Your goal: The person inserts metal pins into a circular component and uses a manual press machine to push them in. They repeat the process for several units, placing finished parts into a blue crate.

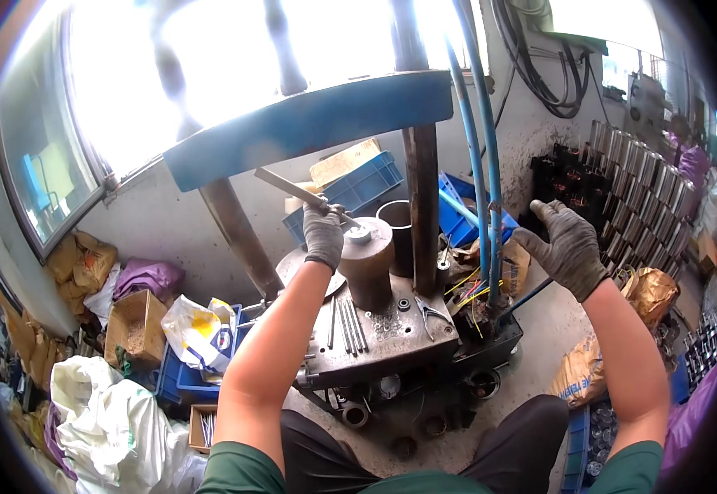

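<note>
My left hand (324,237), in a grey work glove, is wrapped round a long bar (287,186) that slants up to the left. The bar's lower end is beside a small round metal piece (360,235) on top of a thick metal cylinder (368,276). The cylinder stands on the steel table (404,346) of a press, under its blue crossbeam (309,123). My right hand (571,247), also gloved, is raised in the air to the right of the press, fingers apart and holding nothing. Several thin metal rods (348,325), small rings (386,326) and pliers (431,317) lie on the table.
Steel posts (421,206) and blue pipes (483,140) rise around the table. Behind it are blue crates (366,185) and a hollow tube (397,216). Metal cylinders (638,181) are stacked at right. White sacks (107,420) and a wooden box (136,325) stand at left.
</note>
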### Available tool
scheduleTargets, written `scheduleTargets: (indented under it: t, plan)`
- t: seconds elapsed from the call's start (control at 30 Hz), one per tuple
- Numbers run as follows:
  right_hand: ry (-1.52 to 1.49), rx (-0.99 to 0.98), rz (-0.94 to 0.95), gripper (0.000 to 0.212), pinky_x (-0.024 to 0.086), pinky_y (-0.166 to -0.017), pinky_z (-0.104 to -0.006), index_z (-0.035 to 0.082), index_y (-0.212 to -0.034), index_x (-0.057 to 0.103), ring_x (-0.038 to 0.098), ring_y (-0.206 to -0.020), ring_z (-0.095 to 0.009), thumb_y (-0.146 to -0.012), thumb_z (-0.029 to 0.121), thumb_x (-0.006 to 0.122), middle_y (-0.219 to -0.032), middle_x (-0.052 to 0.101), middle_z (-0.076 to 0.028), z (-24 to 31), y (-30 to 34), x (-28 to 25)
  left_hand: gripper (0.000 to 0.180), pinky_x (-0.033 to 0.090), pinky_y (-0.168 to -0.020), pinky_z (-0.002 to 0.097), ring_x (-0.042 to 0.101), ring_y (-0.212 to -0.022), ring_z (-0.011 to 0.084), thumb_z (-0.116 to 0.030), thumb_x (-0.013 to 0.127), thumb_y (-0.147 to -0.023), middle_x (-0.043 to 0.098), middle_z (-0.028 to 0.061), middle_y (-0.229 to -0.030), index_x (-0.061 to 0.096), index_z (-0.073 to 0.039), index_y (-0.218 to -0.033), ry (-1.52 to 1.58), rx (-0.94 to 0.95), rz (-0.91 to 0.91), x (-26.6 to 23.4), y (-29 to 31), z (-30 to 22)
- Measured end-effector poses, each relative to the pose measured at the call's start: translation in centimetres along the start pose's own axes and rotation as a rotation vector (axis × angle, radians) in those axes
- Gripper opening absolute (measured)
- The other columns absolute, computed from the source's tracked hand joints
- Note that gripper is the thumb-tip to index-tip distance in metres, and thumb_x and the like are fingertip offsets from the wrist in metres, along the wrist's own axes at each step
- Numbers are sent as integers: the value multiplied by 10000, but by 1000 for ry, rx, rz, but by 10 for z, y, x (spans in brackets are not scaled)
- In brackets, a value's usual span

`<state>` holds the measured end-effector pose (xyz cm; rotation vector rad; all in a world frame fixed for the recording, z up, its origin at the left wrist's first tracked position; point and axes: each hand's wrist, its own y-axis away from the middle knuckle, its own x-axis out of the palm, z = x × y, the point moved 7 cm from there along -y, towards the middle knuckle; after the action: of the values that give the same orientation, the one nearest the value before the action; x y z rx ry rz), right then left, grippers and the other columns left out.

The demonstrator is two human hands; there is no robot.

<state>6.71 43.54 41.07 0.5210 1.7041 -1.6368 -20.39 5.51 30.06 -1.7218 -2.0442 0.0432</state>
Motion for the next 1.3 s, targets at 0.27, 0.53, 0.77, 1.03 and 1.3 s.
scheduleTargets:
  t: [0.27, 0.53, 0.77, 1.03, 1.3]
  plan:
    - [20, 80, 34, 92, 568, -771, -446, 36, -922, 703, 686, -847, -385, -854, 94, 684, -887, 690, -174, -18, 7, 12, 367, 567, -649, 311, 558, -714, 147, 149, 535, -957, 517, 23, -864, 519, -112, -1214, -295, 170, 175, 23, -20, 2]
    - [-30, 19, 128, 228, 551, -781, -471, 8, -963, 711, 676, -856, -384, -863, 212, 728, -892, 677, -186, 9, 41, -5, 263, 513, -638, 299, 559, -697, 122, -6, 680, -977, 589, 14, -839, 547, -95, -1185, -764, 343, 303, 38, -8, -20]
    - [18, -159, 466, 448, 558, -739, -485, 1, -1224, 665, 680, -808, -388, -875, 281, 652, -936, 673, -203, 43, 141, -14, 256, 498, -666, 283, 526, -713, 98, 11, 691, -972, 563, -14, -811, 560, -95, -1164, -679, 385, 287, 35, -12, -13]
    - [99, -47, 852, 365, 580, -748, -498, 68, -1170, 707, 728, -834, -358, -914, 307, 604, -916, 734, -164, 45, 165, -4, 265, 500, -717, 261, 565, -772, 98, -36, 688, -997, 644, 13, -866, 612, -78, -1248, -461, 264, 121, 29, 4, 12]
    - [59, 36, 707, 363, 564, -762, -496, 74, -1163, 709, 724, -815, -380, -871, 278, 639, -906, 730, -181, 45, 182, -7, 245, 512, -783, 241, 585, -833, 78, -16, 664, -1007, 676, 11, -950, 640, -14, -1251, -530, 473, 143, 27, -6, 30]
